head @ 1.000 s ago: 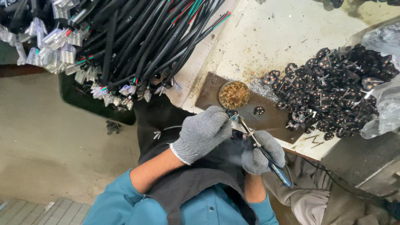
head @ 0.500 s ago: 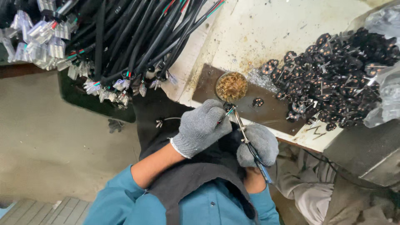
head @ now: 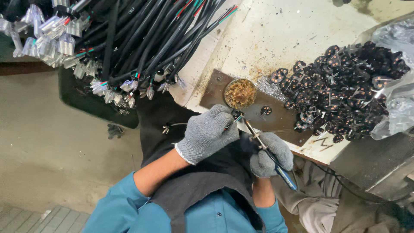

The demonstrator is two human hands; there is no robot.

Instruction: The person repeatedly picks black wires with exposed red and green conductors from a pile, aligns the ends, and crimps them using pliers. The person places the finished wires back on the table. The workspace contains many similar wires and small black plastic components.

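My left hand point(head: 208, 134), in a grey knit glove, pinches the end of a thin cable with coloured wires point(head: 233, 121) just below a round tin of brass-coloured wool point(head: 240, 93). In my right hand point(head: 272, 154), also gloved, I grip a soldering iron point(head: 263, 146) with a blue handle. Its metal tip points up to the wire end at my left fingertips. Both hands hover over a dark apron on my lap, at the near edge of a brown metal plate point(head: 276, 121).
A thick bundle of black cables point(head: 142, 39) with clear plastic connectors hangs at the upper left. A heap of small black round plug inserts point(head: 345, 95) lies on the stained white bench point(head: 293, 34) beside a clear plastic bag point(head: 399, 86). One loose insert point(head: 266, 110) sits on the plate.
The view has shifted slightly. Both hands stay together near the tin, with the iron's tip kept at the wire end.
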